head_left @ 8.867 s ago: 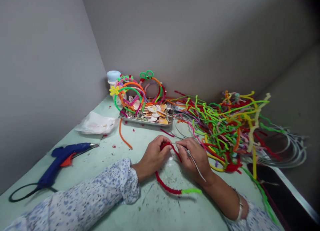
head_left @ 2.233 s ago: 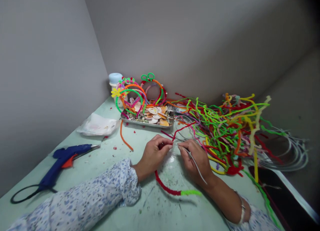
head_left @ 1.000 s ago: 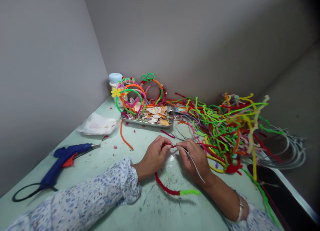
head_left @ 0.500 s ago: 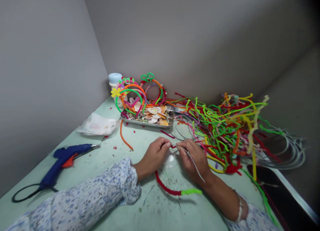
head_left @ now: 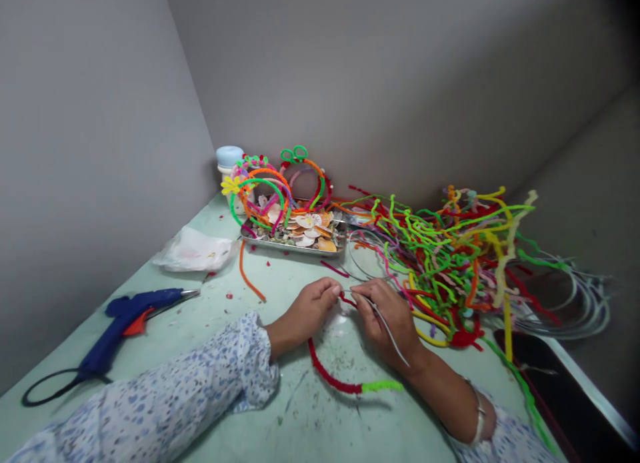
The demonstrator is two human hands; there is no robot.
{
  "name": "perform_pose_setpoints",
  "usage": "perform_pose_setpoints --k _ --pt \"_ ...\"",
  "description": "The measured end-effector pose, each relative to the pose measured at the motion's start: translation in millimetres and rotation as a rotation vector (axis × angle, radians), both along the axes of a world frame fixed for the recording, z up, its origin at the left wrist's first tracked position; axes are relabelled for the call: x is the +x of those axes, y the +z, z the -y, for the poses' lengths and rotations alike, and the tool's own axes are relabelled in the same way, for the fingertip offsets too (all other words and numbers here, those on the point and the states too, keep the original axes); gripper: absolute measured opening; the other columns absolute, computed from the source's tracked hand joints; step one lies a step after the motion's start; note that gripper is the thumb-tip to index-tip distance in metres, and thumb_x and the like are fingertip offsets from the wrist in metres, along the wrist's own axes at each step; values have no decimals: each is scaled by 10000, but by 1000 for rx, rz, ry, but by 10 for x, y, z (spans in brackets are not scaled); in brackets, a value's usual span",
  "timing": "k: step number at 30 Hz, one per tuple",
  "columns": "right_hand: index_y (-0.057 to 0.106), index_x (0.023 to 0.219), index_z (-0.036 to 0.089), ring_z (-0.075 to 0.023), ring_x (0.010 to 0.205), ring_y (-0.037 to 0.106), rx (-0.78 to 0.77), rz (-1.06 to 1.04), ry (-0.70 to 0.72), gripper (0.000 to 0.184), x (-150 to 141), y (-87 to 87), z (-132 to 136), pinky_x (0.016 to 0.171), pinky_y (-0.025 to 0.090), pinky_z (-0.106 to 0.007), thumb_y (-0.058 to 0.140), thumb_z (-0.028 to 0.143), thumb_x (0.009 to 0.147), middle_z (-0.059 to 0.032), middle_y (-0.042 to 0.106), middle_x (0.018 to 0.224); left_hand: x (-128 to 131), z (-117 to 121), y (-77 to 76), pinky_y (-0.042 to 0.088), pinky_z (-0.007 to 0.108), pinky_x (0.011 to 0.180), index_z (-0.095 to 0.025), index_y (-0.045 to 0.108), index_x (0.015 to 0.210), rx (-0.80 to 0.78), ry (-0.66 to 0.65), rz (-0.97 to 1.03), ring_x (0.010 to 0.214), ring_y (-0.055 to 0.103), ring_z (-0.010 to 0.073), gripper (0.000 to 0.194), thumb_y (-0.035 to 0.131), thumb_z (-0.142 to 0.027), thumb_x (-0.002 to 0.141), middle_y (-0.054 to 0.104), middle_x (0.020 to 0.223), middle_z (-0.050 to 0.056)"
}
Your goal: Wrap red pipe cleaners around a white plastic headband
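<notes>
Fingers pinched, my left hand (head_left: 311,314) grips a wire wrapped in red pipe cleaner (head_left: 334,379). The wrapped part hangs below that hand, curves over the table and ends in a bright green stretch (head_left: 382,386). My right hand (head_left: 389,319) is closed, a little to the right. A bare grey wire (head_left: 391,336) passes through its fingers and trails over the back of the hand. Between the two hands a short loose end of red pipe cleaner (head_left: 349,301) shows; whether the right fingers pinch its tip is hard to see.
A blue glue gun (head_left: 117,329) lies at left beside a plastic bag (head_left: 195,251). Behind, a metal tray (head_left: 300,251) holds shells, with colourful headbands (head_left: 265,183) and a lidded bottle (head_left: 230,157). Tangled pipe cleaners (head_left: 440,256), coiled wire (head_left: 585,309) and a dark flat object (head_left: 565,396) occupy the right.
The red end between my hands now bends lower, in a looser curve towards the right fingers. Both hands stay in nearly the same place.
</notes>
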State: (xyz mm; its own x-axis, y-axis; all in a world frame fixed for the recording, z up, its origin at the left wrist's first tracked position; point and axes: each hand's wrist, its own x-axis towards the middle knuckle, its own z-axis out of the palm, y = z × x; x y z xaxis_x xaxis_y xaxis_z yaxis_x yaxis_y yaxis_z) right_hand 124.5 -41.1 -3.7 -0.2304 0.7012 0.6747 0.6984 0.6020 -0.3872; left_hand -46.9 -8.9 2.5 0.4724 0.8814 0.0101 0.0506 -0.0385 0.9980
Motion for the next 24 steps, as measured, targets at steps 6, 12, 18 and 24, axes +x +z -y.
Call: perform_pose_setpoints --k 6,12,18,24 --pt "584 934 187 -189 801 570 -21 -8 -16 118 3 -4 -1 720 461 -327 472 166 903 -62 614 833 -9 -12 -3 299 216 534 -158 539 812 -74 -18 64 554 374 89 95 495 -242 806 423 616 -44" --pt "573 908 181 -190 799 565 -56 -17 -29 108 -7 -8 -9 718 452 -322 466 179 909 -59 607 821 14 12 -56 380 226 634 -163 545 838 128 70 -103 674 464 111 81 514 -170 764 526 741 -13" --pt "570 894 177 -193 799 559 -68 -19 -39 109 -7 -14 -15 724 446 -322 463 190 912 -56 597 808 31 26 -48 411 256 731 -166 581 839 291 159 -211 783 519 141 76 521 -184 797 578 823 17" --pt "571 899 177 -181 804 564 -90 -38 -39 100 0 -18 -11 728 440 -303 473 196 913 -48 599 816 26 26 -49 418 253 744 -166 600 843 340 188 -219 800 538 141 76 542 -205 815 585 833 18"
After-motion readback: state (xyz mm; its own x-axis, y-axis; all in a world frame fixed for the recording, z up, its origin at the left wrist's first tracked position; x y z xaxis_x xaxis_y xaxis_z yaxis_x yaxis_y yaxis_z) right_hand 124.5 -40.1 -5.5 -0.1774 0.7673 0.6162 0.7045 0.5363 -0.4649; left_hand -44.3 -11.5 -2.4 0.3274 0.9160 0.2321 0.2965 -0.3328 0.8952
